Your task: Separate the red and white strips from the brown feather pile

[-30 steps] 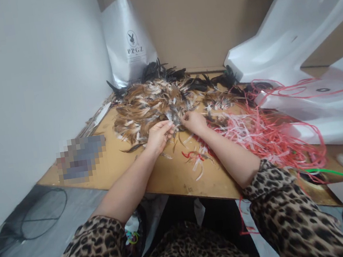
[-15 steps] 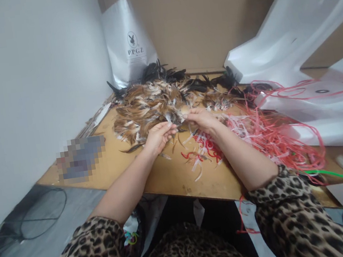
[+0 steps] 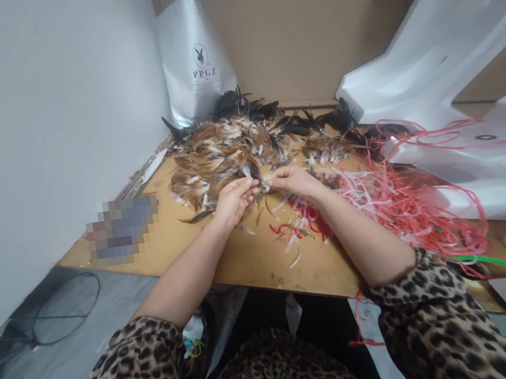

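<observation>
A wide heap of brown, white and black feathers (image 3: 228, 149) covers the far part of a wooden table (image 3: 254, 264). My left hand (image 3: 232, 200) rests at the heap's near edge, its fingers pinched around a small bunch of feathers. My right hand (image 3: 293, 179) meets it from the right, fingertips pinching the same feathers at their base. Both hands touch just in front of the pile. Loose single feathers and red and white strips (image 3: 296, 230) lie on the table under my right forearm.
A tangle of red and pink plastic string (image 3: 406, 205) spreads over the right of the table. White foam pieces (image 3: 442, 62) stand at the right, a white PPGZ bag (image 3: 198, 65) at the back corner, cardboard behind. A blurred object (image 3: 122, 230) lies at the left.
My right hand lifted from the pile, drew slightly right and came back to meet the left hand's fingertips. The left hand stayed almost in place.
</observation>
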A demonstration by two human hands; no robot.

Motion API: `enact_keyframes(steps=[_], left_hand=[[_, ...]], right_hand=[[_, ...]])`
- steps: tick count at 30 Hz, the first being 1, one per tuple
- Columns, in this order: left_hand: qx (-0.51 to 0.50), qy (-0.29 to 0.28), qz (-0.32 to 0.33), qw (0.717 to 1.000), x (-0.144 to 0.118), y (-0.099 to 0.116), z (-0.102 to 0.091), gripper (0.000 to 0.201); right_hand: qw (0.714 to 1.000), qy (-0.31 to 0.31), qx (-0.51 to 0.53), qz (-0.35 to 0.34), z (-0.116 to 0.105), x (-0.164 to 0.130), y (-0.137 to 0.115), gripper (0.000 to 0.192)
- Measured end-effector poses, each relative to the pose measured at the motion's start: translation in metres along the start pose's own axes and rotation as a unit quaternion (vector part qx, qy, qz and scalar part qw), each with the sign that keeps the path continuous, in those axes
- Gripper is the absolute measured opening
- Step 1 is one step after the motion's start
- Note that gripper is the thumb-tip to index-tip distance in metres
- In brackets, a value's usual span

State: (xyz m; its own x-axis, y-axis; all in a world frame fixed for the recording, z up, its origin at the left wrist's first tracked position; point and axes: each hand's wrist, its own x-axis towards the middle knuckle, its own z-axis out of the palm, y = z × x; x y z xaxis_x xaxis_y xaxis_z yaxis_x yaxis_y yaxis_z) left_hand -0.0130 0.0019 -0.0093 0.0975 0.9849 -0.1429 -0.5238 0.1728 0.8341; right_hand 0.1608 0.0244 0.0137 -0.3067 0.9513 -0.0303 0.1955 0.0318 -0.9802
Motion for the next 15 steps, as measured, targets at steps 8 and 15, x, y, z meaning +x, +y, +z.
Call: enact_keyframes(steps=[8,15], left_hand=[[0.043,-0.021,-0.033,0.998,-0.0044,-0.0007,0.0028,0.015],[0.003,-0.028,-0.052,0.998,0.001,-0.0025,0.0003,0.014]], right_hand=[[0.994,-0.026,0.103,0.0,0.0032,-0.0034,-0.0054,0.031],[0.999,-0.044,-0.009,-0.013,0.0072,-0.004,-0.0049,0.028]])
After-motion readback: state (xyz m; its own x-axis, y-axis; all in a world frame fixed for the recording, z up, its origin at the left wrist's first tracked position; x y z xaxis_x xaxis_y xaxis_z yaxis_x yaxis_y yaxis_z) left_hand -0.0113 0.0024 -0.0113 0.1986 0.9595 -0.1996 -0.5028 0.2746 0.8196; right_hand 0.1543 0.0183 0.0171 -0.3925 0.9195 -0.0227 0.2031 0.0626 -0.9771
